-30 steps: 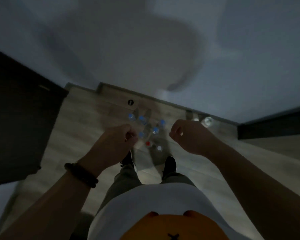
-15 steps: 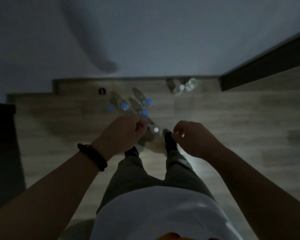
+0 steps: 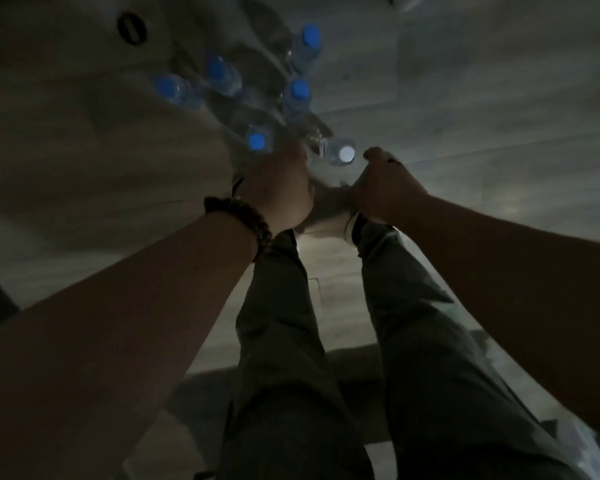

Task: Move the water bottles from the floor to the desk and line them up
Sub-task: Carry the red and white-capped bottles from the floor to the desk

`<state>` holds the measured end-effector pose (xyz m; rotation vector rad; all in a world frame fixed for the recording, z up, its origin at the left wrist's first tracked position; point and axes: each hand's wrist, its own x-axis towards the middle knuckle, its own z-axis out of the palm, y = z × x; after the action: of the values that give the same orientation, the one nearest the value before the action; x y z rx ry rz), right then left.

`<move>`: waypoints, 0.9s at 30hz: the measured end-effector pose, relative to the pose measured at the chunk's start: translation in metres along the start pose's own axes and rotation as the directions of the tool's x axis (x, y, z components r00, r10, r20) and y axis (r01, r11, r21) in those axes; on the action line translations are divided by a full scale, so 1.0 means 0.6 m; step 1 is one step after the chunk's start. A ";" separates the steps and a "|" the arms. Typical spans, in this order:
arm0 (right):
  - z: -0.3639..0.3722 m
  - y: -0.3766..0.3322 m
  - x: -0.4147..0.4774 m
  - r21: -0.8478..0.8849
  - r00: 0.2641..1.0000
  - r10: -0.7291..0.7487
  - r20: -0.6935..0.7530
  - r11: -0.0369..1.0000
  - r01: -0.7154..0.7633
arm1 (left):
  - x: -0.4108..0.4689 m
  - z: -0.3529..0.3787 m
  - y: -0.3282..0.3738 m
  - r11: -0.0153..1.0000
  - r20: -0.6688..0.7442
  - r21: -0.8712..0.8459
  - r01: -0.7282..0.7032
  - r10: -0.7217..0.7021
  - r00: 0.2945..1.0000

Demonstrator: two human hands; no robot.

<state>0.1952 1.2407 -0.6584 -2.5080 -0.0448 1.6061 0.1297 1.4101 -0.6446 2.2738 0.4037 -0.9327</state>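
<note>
Dim pale wood-plank floor (image 3: 465, 116) across the whole view. Grey trouser legs (image 3: 284, 341) from 6 o'clock up to the centre. Bare left hand (image 3: 278, 188) at the centre, grip curled, knuckles over the nearest bottles, fingertips hidden: cannot tell whether pinching anything. Bare right hand (image 3: 381, 188) just at 3 o'clock of it, grip curled in, nothing seen inside. Cluster of clear plastic water bottles (image 3: 299, 95) standing on the floor at 12 o'clock of the hands, five blue-capped, with one white-capped bottle (image 3: 340, 155) nearest, between the two hands. Dark beaded bracelet (image 3: 238, 220) on the left wrist. Small black round object (image 3: 131, 28) on the floor at 10 o'clock of the cluster
</note>
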 end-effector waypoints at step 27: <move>0.079 0.046 0.263 -0.299 0.987 -0.157 -0.013 0.943 0.146 | 0.263 0.188 -0.118 0.913 0.066 0.405 -0.043 0.017 0.998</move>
<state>0.2173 1.2370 -0.8240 -2.6715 -0.5000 1.5929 0.1473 1.3947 -0.8499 2.6055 0.1543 -1.1546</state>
